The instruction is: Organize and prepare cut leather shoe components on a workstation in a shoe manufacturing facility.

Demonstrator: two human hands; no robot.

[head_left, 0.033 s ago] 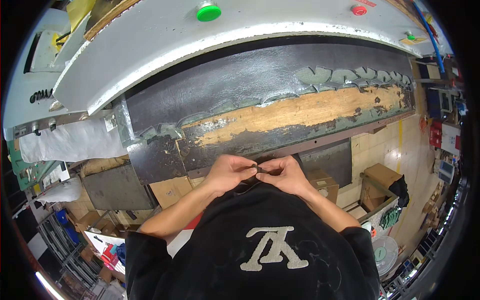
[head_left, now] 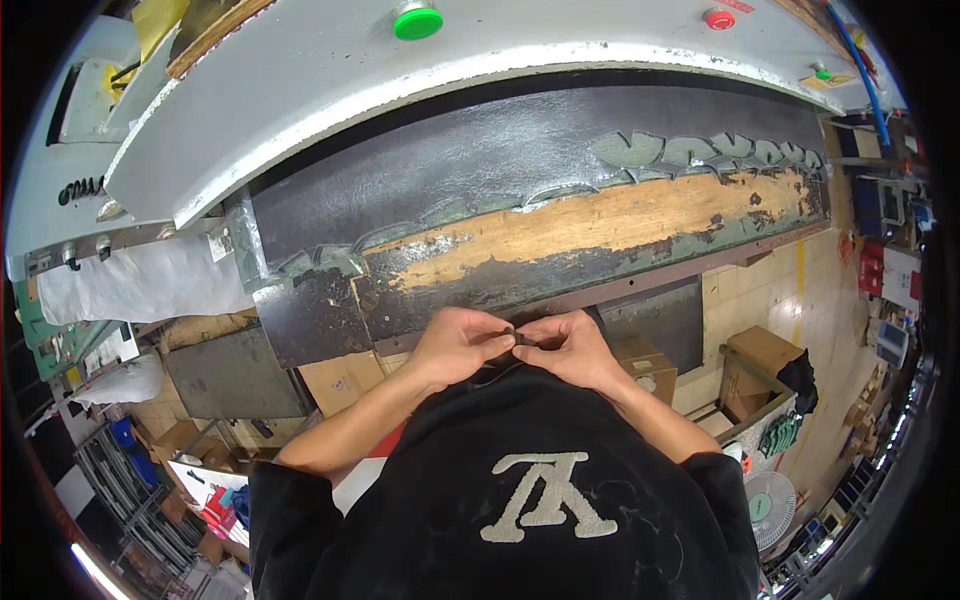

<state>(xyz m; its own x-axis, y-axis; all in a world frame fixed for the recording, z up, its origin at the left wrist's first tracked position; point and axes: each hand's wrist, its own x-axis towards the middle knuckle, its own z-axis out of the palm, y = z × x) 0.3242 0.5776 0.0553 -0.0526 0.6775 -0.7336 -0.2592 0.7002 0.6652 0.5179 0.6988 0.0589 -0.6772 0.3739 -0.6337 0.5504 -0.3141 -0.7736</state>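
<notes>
My left hand (head_left: 452, 346) and my right hand (head_left: 572, 350) meet at the near edge of the worn work surface, close in front of my shirt. Both are closed in a pinch, thumbs and fingers drawn together on a small dark piece (head_left: 517, 339). It is too small and too covered by my fingertips to name. Beyond my hands lies a dark sheet (head_left: 420, 155) with curved, leaf-like cut pieces (head_left: 630, 150) along its right part. A bare wood strip (head_left: 560, 228) with chipped dark coating shows between the sheet and my hands.
A grey machine beam (head_left: 560, 40) spans the far side, with a green button (head_left: 417, 24) and a red button (head_left: 719, 20). White sheeting (head_left: 150, 280) hangs at left. Cardboard boxes (head_left: 755, 375) stand low on the right, near a white fan (head_left: 770, 508).
</notes>
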